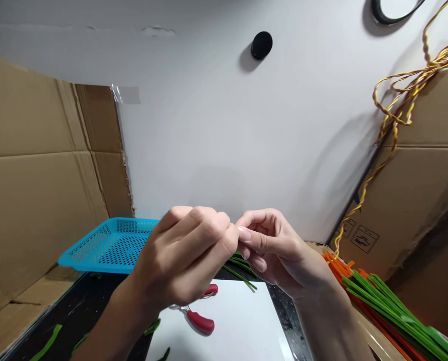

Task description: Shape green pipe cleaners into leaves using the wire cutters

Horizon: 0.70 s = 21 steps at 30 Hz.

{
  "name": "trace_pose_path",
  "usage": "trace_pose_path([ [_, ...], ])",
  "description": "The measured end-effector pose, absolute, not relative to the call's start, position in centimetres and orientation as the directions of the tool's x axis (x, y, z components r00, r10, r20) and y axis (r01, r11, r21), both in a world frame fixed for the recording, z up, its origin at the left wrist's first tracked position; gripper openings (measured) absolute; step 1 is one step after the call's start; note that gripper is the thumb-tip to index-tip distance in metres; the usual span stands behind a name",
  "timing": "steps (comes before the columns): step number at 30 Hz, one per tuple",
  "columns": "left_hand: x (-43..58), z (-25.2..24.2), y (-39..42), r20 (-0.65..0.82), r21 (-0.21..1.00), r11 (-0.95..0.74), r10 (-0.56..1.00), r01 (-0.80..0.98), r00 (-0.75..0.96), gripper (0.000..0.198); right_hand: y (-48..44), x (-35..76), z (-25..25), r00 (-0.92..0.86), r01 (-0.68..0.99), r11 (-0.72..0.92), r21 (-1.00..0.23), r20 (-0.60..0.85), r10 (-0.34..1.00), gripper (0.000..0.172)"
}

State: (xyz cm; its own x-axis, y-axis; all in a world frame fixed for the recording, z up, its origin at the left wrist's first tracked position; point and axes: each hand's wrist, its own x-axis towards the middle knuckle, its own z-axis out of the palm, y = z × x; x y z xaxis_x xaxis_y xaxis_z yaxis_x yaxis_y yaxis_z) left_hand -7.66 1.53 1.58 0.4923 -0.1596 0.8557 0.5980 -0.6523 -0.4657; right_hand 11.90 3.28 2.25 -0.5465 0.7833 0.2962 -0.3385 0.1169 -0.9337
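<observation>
My left hand (pixel 191 255) is raised in front of me, back toward the camera and fingers curled into a pinch. Its fingertips meet those of my right hand (pixel 271 243), whose thumb and index finger are also pinched together. Whatever lies between the fingertips is hidden or too small to make out. Below the hands, red-handled pliers (pixel 201 322) lie on a white board (pixel 246 321), partly covered by my left hand. Just behind the hands, a bunch of thin dark green stems (pixel 242 265) reaches over the board's far edge.
A blue perforated basket (pixel 96 245) stands at the left, beside cardboard (pixel 31 200). Green scraps (pixel 46 343) lie on the dark surface. At right are green strips (pixel 400 306), orange strips (pixel 336 268) and a twisted yellow-brown cord (pixel 393 113). A black round knob (pixel 262 45) sticks out of the white wall.
</observation>
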Motion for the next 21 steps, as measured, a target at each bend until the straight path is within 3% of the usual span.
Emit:
trace_pose_path([
  [3,-7.8,1.2,2.2,0.913,-0.329,-0.726,-0.08,0.604,0.4,0.02,2.8,11.6,2.3,-0.402,-0.288,0.289,-0.913,0.389,0.829,0.023],
  [7,-7.8,1.4,2.2,0.883,0.23,-0.862,0.38,0.451,0.276,0.006,1.9,11.3,2.2,-0.11,0.005,0.669,-0.743,0.665,0.739,0.01],
  [10,-7.6,1.9,1.7,0.761,0.585,-0.79,0.612,0.182,0.214,0.008,1.4,11.1,2.1,-0.012,0.111,0.794,-0.597,0.798,0.602,0.006],
  [15,-7.4,2.4,1.5,0.636,0.769,-0.635,0.746,-0.074,0.197,0.018,1.7,10.6,1.8,-0.084,-0.012,0.761,-0.648,0.759,0.645,0.015],
  [21,-7.8,2.2,1.9,0.556,0.829,-0.555,0.803,-0.069,0.214,0.027,2.5,10.3,1.3,-0.211,-0.181,0.638,-0.749,0.663,0.718,0.034],
])
